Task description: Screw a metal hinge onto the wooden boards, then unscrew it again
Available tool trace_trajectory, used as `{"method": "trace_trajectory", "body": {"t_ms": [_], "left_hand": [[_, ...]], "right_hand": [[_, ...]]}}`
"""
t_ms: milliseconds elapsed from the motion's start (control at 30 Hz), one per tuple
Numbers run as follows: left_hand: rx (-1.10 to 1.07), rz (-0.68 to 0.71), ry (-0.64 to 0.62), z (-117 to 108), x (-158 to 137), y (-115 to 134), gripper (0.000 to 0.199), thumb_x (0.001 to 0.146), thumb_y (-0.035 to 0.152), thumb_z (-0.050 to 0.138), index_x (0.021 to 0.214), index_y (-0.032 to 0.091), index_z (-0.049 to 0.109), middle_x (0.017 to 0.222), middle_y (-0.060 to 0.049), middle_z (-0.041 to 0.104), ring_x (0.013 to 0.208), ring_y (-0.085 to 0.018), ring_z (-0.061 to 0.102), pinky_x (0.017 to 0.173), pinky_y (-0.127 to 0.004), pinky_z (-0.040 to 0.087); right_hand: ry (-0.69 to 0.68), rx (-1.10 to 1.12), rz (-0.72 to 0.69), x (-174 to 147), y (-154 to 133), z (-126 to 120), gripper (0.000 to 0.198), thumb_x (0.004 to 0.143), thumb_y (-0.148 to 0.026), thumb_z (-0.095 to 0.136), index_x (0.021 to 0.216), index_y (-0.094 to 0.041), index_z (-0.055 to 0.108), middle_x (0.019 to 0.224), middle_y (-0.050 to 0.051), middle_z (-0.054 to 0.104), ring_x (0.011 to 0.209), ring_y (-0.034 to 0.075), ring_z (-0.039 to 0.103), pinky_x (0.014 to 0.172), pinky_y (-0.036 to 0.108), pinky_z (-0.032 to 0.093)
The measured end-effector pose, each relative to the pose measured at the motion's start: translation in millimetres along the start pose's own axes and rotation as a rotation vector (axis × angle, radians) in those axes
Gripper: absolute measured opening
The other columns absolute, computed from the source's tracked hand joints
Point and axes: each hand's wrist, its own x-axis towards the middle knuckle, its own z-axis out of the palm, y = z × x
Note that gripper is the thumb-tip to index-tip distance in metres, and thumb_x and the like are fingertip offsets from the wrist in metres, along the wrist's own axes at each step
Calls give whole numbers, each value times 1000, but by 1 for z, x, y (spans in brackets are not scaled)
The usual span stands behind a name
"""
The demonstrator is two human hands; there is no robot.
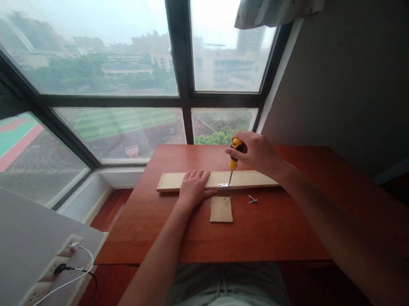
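My right hand (254, 151) is wrapped round the yellow and black handle of a screwdriver (233, 162). Its shaft points down, and the tip meets a small metal hinge (223, 185) at the near edge of a long pale wooden board (171, 181). My left hand (193, 188) lies flat on that board, left of the hinge, with fingers stretched out and the thumb along the near edge. Just below the hinge lies a small square wooden piece (221, 210) with two holes near its top edge. A few loose screws (252, 199) rest to its right.
Everything lies on a reddish-brown wooden table (265, 237), whose near edge is at my lap. Large windows (120, 130) stand beyond it, with a grey wall (342, 80) to the right. At lower left, cables (76, 269) run from wall sockets (52, 268).
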Motion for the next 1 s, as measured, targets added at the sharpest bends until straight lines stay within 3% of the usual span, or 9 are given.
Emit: {"method": "trace_trajectory", "body": {"t_ms": [367,1000], "left_hand": [[-8,-20,-8,1,0,0,62,80,63,57,129,25,51,121,-11,59,113,-30,51,100,-42,33],[-15,-15,-8,0,0,0,68,78,70,55,129,25,51,121,-11,59,114,-30,50,100,-41,33]], "right_hand": [[40,-42,109,-2,12,-7,17,83,-37,58,85,-21,62,71,1,60,64,16,52,59,28,35],[51,-23,185,-22,30,-15,17,81,-37,59,84,-21,64,70,1,61,61,16,54,58,28,38]]}}
